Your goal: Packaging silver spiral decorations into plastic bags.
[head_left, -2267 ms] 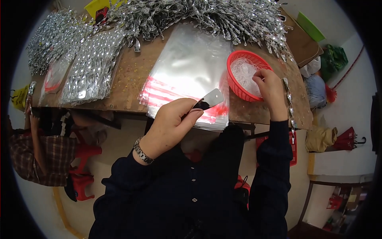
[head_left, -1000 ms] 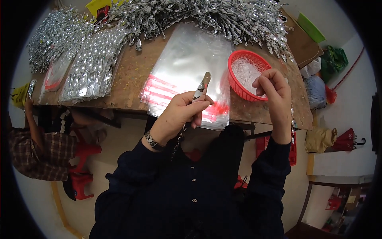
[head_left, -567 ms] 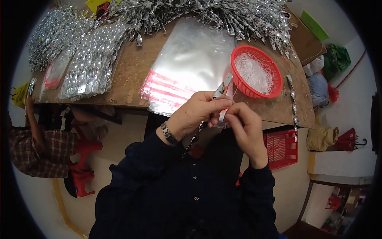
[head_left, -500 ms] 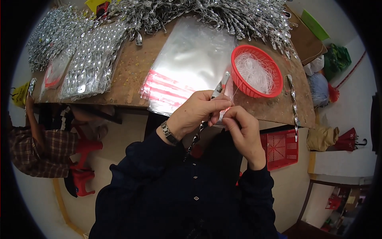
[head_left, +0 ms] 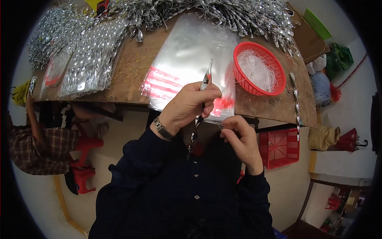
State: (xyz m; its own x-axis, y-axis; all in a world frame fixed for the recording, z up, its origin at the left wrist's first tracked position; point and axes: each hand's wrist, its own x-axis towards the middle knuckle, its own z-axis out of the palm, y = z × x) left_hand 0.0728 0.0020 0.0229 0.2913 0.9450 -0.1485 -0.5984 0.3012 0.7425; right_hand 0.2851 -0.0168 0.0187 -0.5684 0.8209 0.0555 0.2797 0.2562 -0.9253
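My left hand (head_left: 185,105) is closed around a twisted silver foil strip (head_left: 206,79). The strip's pointed upper end rises above the thumb, and its spiral tail hangs below the fist toward my lap. Lower and to the right, my right hand (head_left: 243,143) has thumb and forefinger pinched together on what looks like a fine clear thread (head_left: 219,126). Whether that thread joins the strip cannot be made out. Beyond both hands lies a stack of clear plastic bags (head_left: 195,44) with red bands. A red basket (head_left: 246,83) on the right holds a tangle of thin white threads (head_left: 258,69).
Silver foil strips (head_left: 167,14) are heaped along the table's (head_left: 137,59) far side, with more bagged strips (head_left: 93,55) at left. One strip (head_left: 296,101) hangs over the right edge. A red crate (head_left: 278,149) stands below. A person in a plaid shirt (head_left: 43,151) sits at left.
My hands have drawn apart. The left has moved slightly left with the foil strip, now more upright; the right has dropped lower, away from the strip.
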